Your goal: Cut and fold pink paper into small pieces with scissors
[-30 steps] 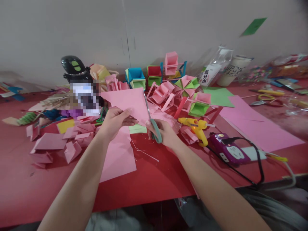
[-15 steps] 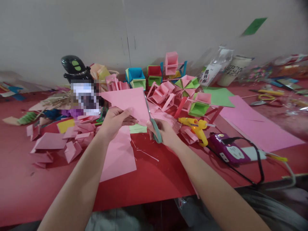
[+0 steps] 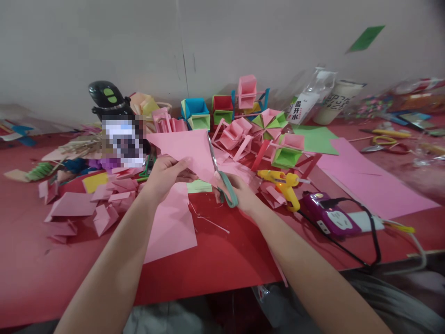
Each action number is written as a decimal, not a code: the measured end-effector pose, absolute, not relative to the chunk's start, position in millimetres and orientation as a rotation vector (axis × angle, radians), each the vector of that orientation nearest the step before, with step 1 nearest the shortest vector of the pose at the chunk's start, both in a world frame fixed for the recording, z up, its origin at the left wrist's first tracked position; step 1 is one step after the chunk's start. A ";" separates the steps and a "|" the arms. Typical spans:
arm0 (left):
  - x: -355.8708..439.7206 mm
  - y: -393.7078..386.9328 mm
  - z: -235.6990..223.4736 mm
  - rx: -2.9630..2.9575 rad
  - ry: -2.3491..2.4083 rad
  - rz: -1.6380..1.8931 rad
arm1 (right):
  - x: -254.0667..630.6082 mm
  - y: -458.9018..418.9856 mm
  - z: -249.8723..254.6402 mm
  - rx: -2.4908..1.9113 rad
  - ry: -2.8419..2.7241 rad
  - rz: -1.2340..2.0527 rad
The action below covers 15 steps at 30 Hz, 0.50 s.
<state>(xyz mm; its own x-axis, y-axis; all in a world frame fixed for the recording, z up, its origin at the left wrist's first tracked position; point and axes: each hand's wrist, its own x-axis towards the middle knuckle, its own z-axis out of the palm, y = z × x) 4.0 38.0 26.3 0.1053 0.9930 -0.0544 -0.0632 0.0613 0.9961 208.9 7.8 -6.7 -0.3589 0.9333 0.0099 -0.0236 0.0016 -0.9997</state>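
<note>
Between thumb and fingers, my left hand [image 3: 168,174] grips a sheet of pink paper [image 3: 189,146] held up over the table. My right hand [image 3: 239,192] is closed on scissors [image 3: 228,188] with green handles. Their blades lie along the right edge of the held paper, pointing away from me. Below my left hand another pink sheet [image 3: 174,227] lies flat, with thin paper strips [image 3: 212,223] beside it. Folded pink paper pieces [image 3: 111,199] are piled left of my left hand. A yellow glue gun [image 3: 285,185] lies right of my right hand.
Folded paper boxes [image 3: 194,111] and pink frames stand along the wall. A black figure [image 3: 107,97] is at back left, a plastic bottle [image 3: 309,99] and cup [image 3: 337,102] at back right. A purple power box [image 3: 330,215] with cables sits near the front right edge.
The green scissor handles have spread apart and shifted slightly right in my right hand. My left hand and the pink paper have stayed almost still.
</note>
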 end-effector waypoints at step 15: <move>6.7 34.0 27.9 1.251 1.138 0.956 | 208.8 7.9 -5.4 -1.084 -1.465 1.356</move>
<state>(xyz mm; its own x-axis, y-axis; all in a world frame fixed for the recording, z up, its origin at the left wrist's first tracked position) 6.7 34.0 27.9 0.2024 0.9727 -0.1136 0.0558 0.1043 0.9930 208.8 7.9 -5.4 -0.2706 0.9624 0.0245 0.0499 0.0394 -0.9980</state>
